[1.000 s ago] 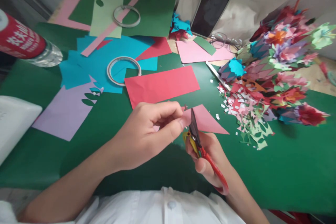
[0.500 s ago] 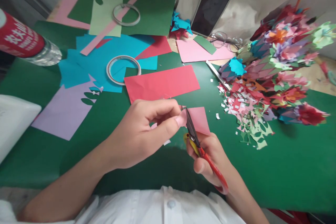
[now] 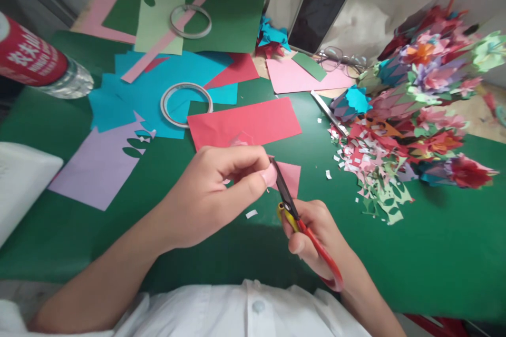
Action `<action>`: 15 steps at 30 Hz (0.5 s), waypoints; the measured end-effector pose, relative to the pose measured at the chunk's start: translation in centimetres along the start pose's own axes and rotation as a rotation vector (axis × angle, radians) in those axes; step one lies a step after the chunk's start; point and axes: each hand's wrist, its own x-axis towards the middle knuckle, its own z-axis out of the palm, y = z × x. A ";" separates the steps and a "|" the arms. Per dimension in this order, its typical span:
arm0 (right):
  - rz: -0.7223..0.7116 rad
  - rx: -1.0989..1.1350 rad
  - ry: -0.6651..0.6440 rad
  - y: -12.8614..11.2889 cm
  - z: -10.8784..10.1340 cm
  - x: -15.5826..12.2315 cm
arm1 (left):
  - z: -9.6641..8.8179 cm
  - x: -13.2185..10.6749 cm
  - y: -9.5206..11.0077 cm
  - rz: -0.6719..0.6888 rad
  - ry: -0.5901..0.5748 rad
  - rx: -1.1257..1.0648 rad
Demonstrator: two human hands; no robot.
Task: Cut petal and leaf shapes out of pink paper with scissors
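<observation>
A green-papered table (image 3: 435,253) is strewn with coloured sheets and snippings. Over its near middle, the left hand (image 3: 213,195) pinches a small pink paper (image 3: 291,176) between thumb and forefinger, the other fingers curled. The right hand (image 3: 316,237) is wrapped tight around red-handled scissors (image 3: 290,206). Their long axis runs from the handles at lower right to the blades, which point up-left away from the person and meet the paper. At far left a bottle (image 3: 35,60) wears a red label with white Chinese characters, cut off at the edge.
</observation>
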 end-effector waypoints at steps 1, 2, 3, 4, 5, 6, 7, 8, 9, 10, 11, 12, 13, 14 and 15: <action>-0.004 0.001 0.004 0.0 0.0 0.1 | 0.0 0.1 0.0 -0.014 -0.012 0.005; -0.010 0.003 0.011 -0.1 0.0 0.2 | 0.0 0.1 -0.1 -0.024 -0.024 0.007; -0.018 0.003 0.021 -0.1 0.1 0.2 | 0.0 0.2 -0.1 -0.024 -0.035 0.006; -0.024 0.002 0.030 -0.1 0.1 0.3 | -0.1 0.3 -0.1 -0.017 -0.043 0.004; -0.027 0.000 0.037 -0.1 0.1 0.4 | -0.3 0.3 -0.1 -0.010 -0.052 0.011; -0.026 -0.003 0.045 -0.1 0.2 0.4 | -0.5 0.4 0.0 -0.006 -0.059 0.031; -0.023 -0.007 0.050 -0.1 0.2 0.4 | -0.9 0.4 0.0 -0.007 -0.070 0.065; -0.020 -0.012 0.056 -0.1 0.2 0.4 | -1.4 0.4 0.0 -0.012 -0.083 0.110; -0.017 -0.015 0.061 -0.1 0.2 0.5 | -2.0 0.4 -0.1 -0.019 -0.097 0.164; -0.016 -0.018 0.065 0.0 0.2 0.5 | -2.7 0.4 -0.2 -0.017 -0.120 0.218; -0.017 -0.019 0.070 0.0 0.2 0.5 | -3.5 0.4 -0.5 -0.001 -0.127 0.275; -0.018 -0.021 0.072 0.1 0.1 0.5 | -4.3 0.4 -0.8 0.001 -0.152 0.339; -0.019 -0.025 0.078 0.1 0.1 0.5 | -5.1 0.4 -1.2 -0.005 -0.191 0.404; -0.021 -0.033 0.086 0.2 0.1 0.5 | -5.7 0.4 -1.7 -0.018 -0.248 0.461; -0.025 -0.046 0.095 0.2 0.1 0.6 | -6.3 0.3 -2.3 -0.040 -0.332 0.507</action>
